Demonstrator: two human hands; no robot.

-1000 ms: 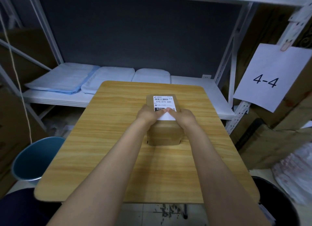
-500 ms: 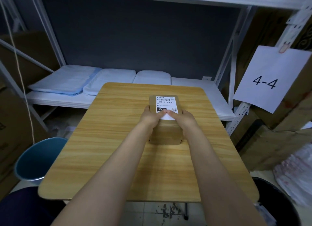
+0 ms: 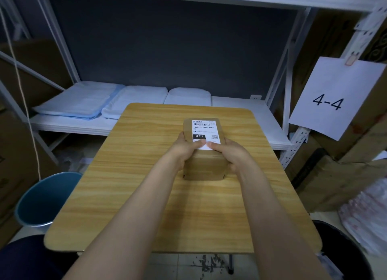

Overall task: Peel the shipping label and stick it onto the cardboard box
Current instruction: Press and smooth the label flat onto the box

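A small brown cardboard box (image 3: 206,167) stands on the wooden table (image 3: 146,175). A white shipping label (image 3: 205,131) with a barcode, a black "070" block and a QR code lies flat on the box's top. My left hand (image 3: 185,148) grips the box's left side, its thumb pressing on the label's near edge. My right hand (image 3: 229,152) grips the right side, thumb also on the label's near edge. The label's near strip is partly hidden under both thumbs.
A blue bin (image 3: 45,200) stands on the floor at the left, a dark bin (image 3: 343,250) at the lower right. Behind the table is a white shelf (image 3: 240,110) with folded white and blue bags (image 3: 83,100). A paper sign "4-4" (image 3: 335,99) hangs at the right above cardboard boxes.
Both thumbs have slid toward me along the label, uncovering the "070" block and the QR code. The box has stayed in place.
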